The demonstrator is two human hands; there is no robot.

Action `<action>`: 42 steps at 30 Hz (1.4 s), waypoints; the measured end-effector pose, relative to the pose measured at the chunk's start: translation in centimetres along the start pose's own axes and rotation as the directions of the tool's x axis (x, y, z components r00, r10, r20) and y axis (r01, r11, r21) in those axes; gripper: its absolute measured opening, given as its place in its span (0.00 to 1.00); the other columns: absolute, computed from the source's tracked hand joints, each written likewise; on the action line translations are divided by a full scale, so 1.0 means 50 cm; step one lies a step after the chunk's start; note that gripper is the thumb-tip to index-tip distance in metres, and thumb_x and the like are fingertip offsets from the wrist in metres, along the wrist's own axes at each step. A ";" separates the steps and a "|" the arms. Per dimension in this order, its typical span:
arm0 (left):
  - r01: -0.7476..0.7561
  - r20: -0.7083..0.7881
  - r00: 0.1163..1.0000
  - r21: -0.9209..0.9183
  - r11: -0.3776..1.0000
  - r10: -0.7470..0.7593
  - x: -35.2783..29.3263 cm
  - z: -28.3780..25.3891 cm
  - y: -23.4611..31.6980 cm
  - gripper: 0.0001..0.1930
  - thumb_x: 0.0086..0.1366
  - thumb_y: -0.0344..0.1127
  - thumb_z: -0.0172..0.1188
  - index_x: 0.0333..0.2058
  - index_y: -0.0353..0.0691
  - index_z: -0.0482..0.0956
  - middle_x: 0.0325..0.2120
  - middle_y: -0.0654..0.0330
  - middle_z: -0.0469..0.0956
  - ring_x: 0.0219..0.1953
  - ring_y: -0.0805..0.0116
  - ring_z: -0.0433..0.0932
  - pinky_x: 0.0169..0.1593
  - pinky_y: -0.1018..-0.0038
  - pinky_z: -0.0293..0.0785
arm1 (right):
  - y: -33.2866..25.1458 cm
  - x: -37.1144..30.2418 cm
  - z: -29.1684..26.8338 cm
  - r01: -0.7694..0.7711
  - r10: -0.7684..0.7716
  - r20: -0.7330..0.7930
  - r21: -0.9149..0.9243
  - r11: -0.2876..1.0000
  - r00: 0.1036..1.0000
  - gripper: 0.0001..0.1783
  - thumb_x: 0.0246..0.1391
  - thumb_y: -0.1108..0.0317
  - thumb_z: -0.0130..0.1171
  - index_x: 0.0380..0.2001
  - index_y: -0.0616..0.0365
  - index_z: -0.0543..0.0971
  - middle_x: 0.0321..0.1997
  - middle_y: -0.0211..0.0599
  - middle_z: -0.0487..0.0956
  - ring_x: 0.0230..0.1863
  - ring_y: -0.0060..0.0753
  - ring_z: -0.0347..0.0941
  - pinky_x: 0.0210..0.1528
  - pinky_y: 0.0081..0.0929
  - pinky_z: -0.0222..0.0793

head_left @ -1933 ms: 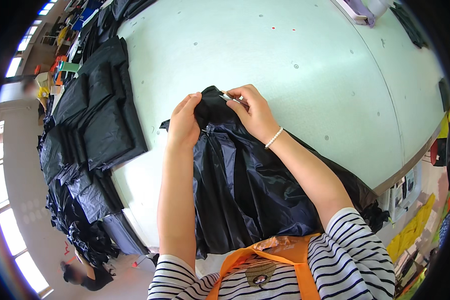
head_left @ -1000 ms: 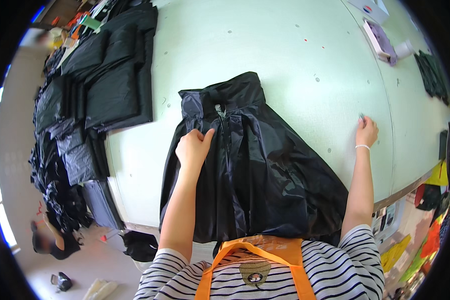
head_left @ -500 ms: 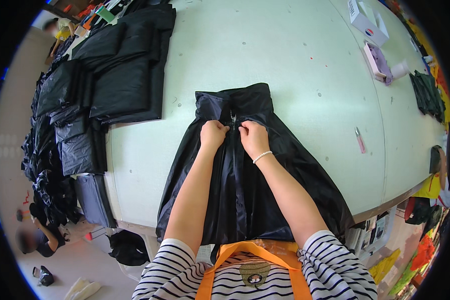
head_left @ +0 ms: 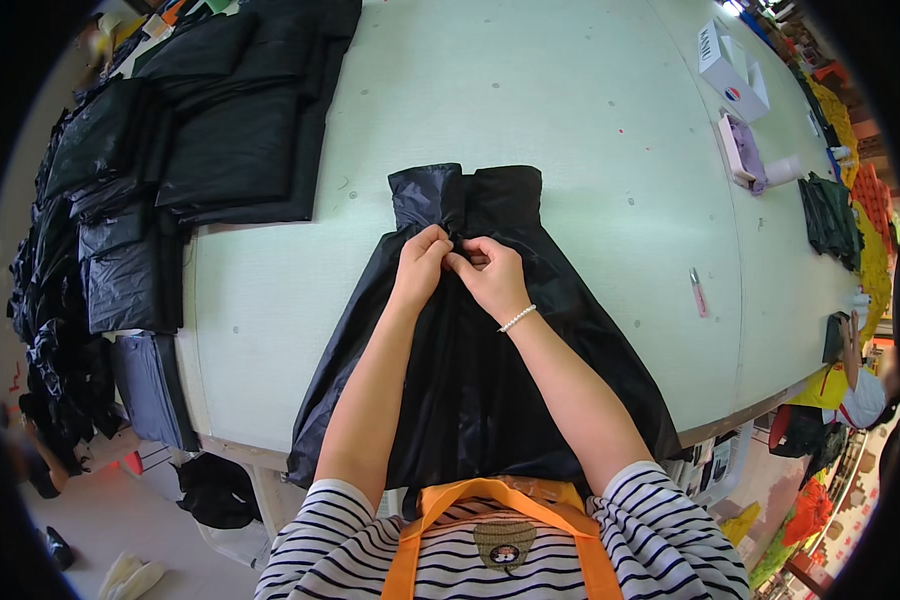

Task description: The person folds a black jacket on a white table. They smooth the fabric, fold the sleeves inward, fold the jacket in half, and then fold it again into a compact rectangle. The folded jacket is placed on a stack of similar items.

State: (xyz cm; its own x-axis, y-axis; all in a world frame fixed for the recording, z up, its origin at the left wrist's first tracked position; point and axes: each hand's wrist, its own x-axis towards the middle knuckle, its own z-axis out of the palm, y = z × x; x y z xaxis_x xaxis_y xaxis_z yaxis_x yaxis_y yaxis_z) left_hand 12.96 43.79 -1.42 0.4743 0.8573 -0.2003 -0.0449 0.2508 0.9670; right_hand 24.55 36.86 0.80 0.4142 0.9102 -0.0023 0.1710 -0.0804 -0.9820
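A black, shiny garment (head_left: pixel 470 400) with a stand-up collar (head_left: pixel 505 192) lies spread before me, its collar end pointing away. Just below the collar, at the front opening, my left hand (head_left: pixel 424 264) pinches the garment's edge between thumb and fingers. My right hand (head_left: pixel 494 274), wearing a beaded bracelet on the wrist, is closed at the same spot. The fingertips of both hands almost meet there. Whatever fastening lies between them is hidden by the fingers.
Folded black garments (head_left: pixel 235 150) are piled on the pale table (head_left: pixel 490 90) at the left. On the right lie a pink-handled tool (head_left: pixel 699 293), a small box with purple cloth (head_left: pixel 742 150), a white carton (head_left: pixel 732 72) and dark green fabric (head_left: pixel 830 220).
My hands have drawn together at the opening below the collar, bringing its two sides closer. The gap at the neck has narrowed. The view has shifted slightly.
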 end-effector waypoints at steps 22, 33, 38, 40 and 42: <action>-0.129 -0.016 0.991 0.057 0.990 0.130 -0.068 0.039 0.066 0.10 0.65 0.36 0.37 0.37 0.39 0.65 0.20 0.60 0.76 0.20 0.79 0.64 0.26 0.82 0.58 | -0.018 0.008 -0.046 -0.051 0.045 0.092 0.066 0.996 0.995 0.13 0.48 0.68 0.67 0.25 0.66 0.75 0.17 0.31 0.75 0.20 0.15 0.68 0.23 0.17 0.64; 0.265 -0.332 0.856 0.940 0.214 0.396 -0.426 -0.139 0.027 0.38 0.58 0.45 0.60 0.62 0.33 0.56 0.61 0.42 0.59 0.64 0.42 0.53 0.64 0.50 0.46 | -0.028 -0.199 -0.154 0.196 -0.215 0.056 -0.673 0.713 0.975 0.34 0.54 0.59 0.58 0.59 0.63 0.60 0.62 0.61 0.58 0.63 0.59 0.54 0.60 0.45 0.53; 0.189 -0.195 0.977 0.979 0.070 0.084 -0.582 -0.117 -0.026 0.37 0.55 0.47 0.61 0.62 0.44 0.61 0.65 0.51 0.53 0.67 0.44 0.47 0.66 0.45 0.34 | 0.078 -0.437 -0.281 -0.136 0.109 -0.101 -0.912 0.386 0.989 0.41 0.56 0.52 0.53 0.66 0.60 0.52 0.70 0.62 0.43 0.70 0.67 0.37 0.66 0.61 0.39; 0.291 -0.292 0.952 0.956 0.020 0.087 -0.562 -0.161 -0.061 0.39 0.54 0.49 0.61 0.63 0.43 0.59 0.66 0.52 0.52 0.67 0.43 0.47 0.66 0.45 0.35 | 0.137 -0.452 -0.310 -0.175 0.130 -0.138 -0.927 0.332 0.982 0.40 0.57 0.49 0.50 0.66 0.59 0.53 0.70 0.62 0.45 0.70 0.66 0.38 0.66 0.61 0.38; 0.274 -0.272 0.952 0.962 0.009 0.137 -0.514 -0.191 -0.078 0.42 0.53 0.51 0.62 0.64 0.42 0.57 0.66 0.53 0.52 0.67 0.43 0.48 0.65 0.45 0.42 | 0.148 -0.403 -0.317 -0.117 0.049 -0.107 -0.948 0.296 0.993 0.40 0.57 0.47 0.48 0.66 0.57 0.53 0.69 0.62 0.48 0.70 0.66 0.41 0.66 0.59 0.39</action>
State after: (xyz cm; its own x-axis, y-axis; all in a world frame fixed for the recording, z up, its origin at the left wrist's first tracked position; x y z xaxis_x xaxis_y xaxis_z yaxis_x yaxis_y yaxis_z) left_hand -7.47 25.09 -1.56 0.2062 0.9733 -0.1010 0.9750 -0.1957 0.1051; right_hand 31.63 11.48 -3.41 0.5151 0.8566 -0.0306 0.8499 -0.5151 -0.1111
